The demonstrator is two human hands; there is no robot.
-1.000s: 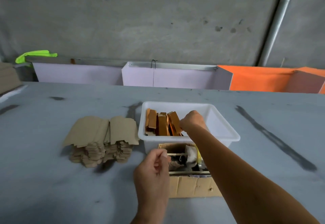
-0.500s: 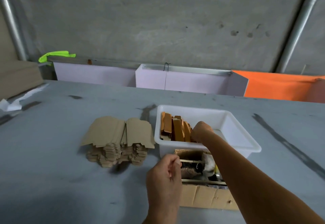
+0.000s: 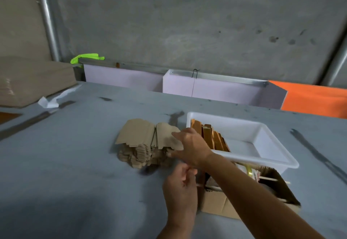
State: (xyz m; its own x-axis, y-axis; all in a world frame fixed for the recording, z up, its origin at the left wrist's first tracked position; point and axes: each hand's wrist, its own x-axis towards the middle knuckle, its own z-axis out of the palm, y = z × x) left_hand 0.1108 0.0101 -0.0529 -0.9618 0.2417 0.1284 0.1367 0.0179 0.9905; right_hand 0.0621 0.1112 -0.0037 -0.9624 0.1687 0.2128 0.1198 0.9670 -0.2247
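Located on scuffed grey table [image 3: 75,163], before concrete wall [image 3: 187,23]. Pinching cardboard stack [image 3: 139,139] edge with right hand [image 3: 191,148]. Left hand [image 3: 180,190] curled; contents indiscernible.

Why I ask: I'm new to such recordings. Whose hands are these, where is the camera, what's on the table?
No machine here: a person's two bare hands, filmed by one head-worn camera looking forward and down. The right hand reaches across and pinches the edge of the stack of cardboard blanks on the grey table. The left hand is curled nearer the body; whether it holds anything is unclear. Beside the stack stand a white plastic tub holding orange-brown wooden pieces and an open cardboard box.
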